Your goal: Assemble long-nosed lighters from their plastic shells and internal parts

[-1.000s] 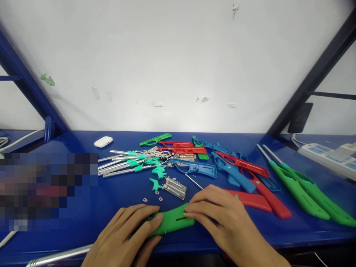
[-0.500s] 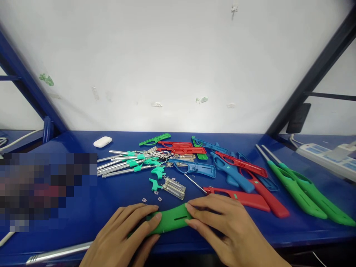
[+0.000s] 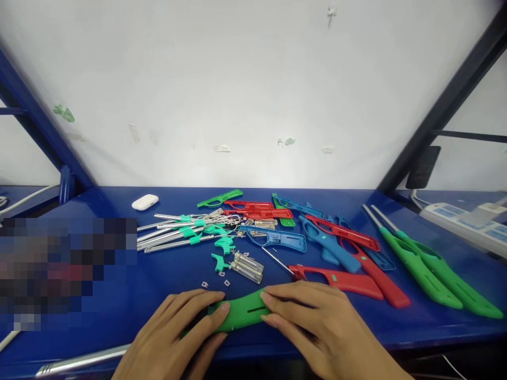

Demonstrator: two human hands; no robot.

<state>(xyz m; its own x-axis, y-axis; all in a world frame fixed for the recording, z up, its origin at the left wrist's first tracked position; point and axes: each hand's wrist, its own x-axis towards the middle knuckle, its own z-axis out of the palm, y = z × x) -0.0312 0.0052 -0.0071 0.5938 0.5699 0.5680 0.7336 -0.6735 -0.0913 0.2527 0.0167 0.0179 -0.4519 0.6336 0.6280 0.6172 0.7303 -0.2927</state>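
Grips a green lighter handle (image 3: 244,311) with the left hand (image 3: 174,331) at one end and the right hand (image 3: 319,319) at the other (slotted side up). Holds it at the near edge of the blue counter (image 3: 168,274), before two clear cylinders (image 3: 246,268).

The green handle (image 3: 243,312) looks like smooth plastic with a soft, nearly matt sheen, as do the green lighters (image 3: 425,272). The silver tubes (image 3: 166,245) appear to be smooth, shiny metal; the small tanks (image 3: 246,267) look like clear, glossy plastic. The white case (image 3: 145,202) is smooth. The blue table (image 3: 166,274) is glossy, the white wall (image 3: 198,79) matt with rough patches (image 3: 222,148).
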